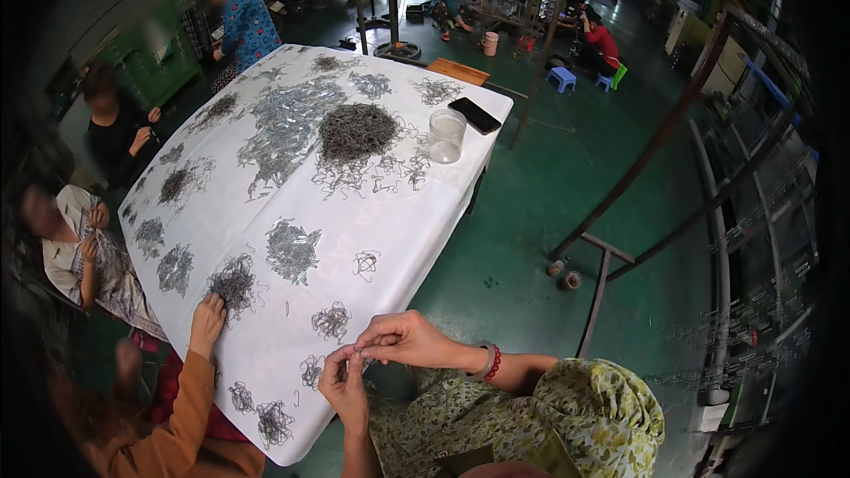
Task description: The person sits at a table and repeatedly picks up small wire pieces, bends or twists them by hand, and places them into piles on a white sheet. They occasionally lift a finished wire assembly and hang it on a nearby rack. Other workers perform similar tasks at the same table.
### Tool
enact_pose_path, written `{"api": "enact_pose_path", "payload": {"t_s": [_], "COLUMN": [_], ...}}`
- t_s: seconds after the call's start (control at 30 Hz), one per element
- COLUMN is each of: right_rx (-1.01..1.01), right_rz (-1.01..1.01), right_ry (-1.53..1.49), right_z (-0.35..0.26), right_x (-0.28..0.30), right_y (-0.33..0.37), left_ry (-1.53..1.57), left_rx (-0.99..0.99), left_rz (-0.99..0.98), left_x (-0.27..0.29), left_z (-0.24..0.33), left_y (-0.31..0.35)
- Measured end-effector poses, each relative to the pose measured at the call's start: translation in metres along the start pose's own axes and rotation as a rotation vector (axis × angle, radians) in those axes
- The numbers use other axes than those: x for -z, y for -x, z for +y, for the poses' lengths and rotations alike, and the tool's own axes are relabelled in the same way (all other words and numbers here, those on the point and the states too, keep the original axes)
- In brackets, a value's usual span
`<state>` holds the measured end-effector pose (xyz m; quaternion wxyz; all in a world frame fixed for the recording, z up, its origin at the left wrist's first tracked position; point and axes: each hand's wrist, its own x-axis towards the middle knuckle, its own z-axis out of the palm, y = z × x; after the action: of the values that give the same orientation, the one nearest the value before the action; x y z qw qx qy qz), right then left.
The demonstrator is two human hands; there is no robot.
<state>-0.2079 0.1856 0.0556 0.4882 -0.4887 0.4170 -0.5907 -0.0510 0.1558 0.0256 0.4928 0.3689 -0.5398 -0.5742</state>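
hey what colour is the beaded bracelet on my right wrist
The beaded bracelet is red, seen in the head view.

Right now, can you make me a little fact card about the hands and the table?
Left hand: fingertips pinched
Right hand: fingertips pinched, meeting the left's; anything between is too small to tell
Wearing: red bead bracelet, right wrist
Beside left hand: small bent-wire pile
Table: white-covered
Biggest dark heap: bent wires
Near it: clear jar, black phone
Neighbour's hand: touching another wire pile
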Motion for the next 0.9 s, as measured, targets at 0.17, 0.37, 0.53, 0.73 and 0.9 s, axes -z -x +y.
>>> {"api": "enact_pose_path", "payload": {"t_s": [0.17,0.37,0.53,0.73,0.9], "right_rx": [-0.064,-0.094,-0.044,-0.037,-0.093], "right_rz": [0.002,0.047,0.091,0.03,0.07], "right_ry": [0.1,0.077,0.119,0.175,0.155], "right_z": [-0.002,-0.005,0.0,0.02,0.011], "right_x": [-0.006,-0.01,-0.009,-0.004,-0.018], "right_y": [-0.002,0.0,0.006,0.003,0.002], "left_ry": [0.019,-0.246,-0.237,-0.158,-0.719], "left_rx": [0.033,-0.036,-0.139,-0.087,0.074], "left_rz": [0.019,-0.075,-0.185,-0.016,0.25], "left_x": [0.01,0.018,0.027,0.056,0.124], "left_z": [-0.001,0.004,-0.013,-0.017,-0.033], "left_y": [0.005,0.002,0.008,-0.01,-0.125]}}
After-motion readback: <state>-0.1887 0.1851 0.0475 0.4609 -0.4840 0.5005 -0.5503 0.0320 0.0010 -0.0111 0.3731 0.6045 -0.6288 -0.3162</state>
